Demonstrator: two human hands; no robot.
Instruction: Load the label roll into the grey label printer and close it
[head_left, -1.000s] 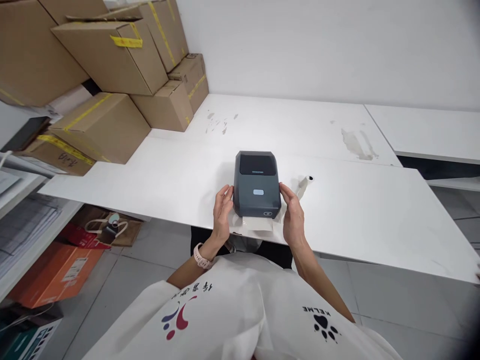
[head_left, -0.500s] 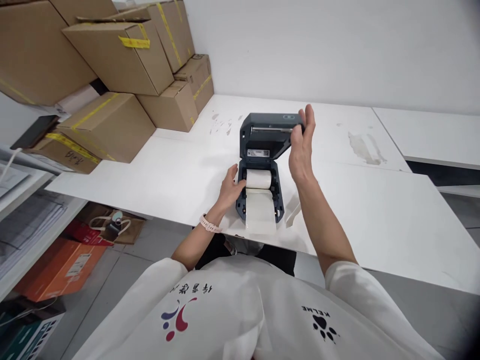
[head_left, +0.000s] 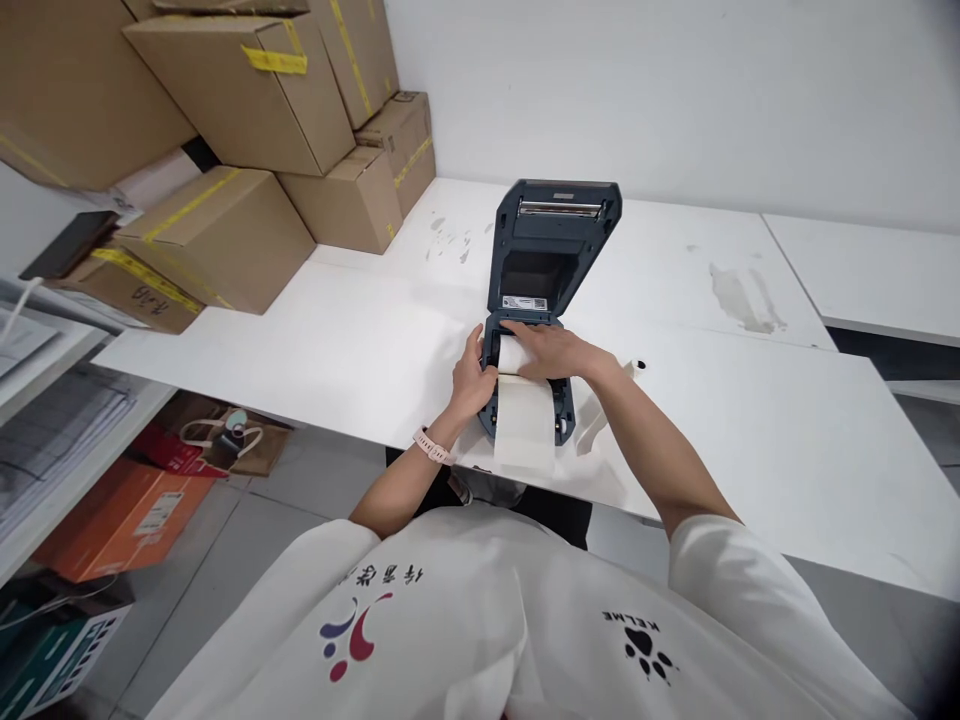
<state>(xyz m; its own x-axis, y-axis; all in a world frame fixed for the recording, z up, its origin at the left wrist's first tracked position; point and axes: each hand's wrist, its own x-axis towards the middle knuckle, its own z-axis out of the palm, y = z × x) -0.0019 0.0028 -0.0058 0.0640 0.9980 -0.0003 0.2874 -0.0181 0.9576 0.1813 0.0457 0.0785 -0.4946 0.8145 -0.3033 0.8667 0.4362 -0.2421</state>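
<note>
A dark grey label printer (head_left: 489, 412) sits on the table with its lid (head_left: 545, 245) raised. Inside it lies a white paper roll (head_left: 511, 353), and a strip of its paper (head_left: 525, 425) hangs out over the front. My left hand (head_left: 472, 380) grips the left side of the printer's base, thumb on the rim. From the right, my right hand (head_left: 551, 352) reaches across the roll with its fingers over it, covering its right part. A loose pale strip (head_left: 594, 428) lies just right of the printer, partly behind my right forearm.
Cardboard boxes (head_left: 232, 90) with yellow tape are stacked at the left. The white table (head_left: 360, 350) runs along the wall. An orange box (head_left: 120, 520) and a bag (head_left: 259, 450) are below at the left. A gap (head_left: 892, 350) parts the tabletops at the right.
The lid has swung further up and back. My right hand has let go of it and come down onto the paper roll. My left hand stays at the printer's left side.
</note>
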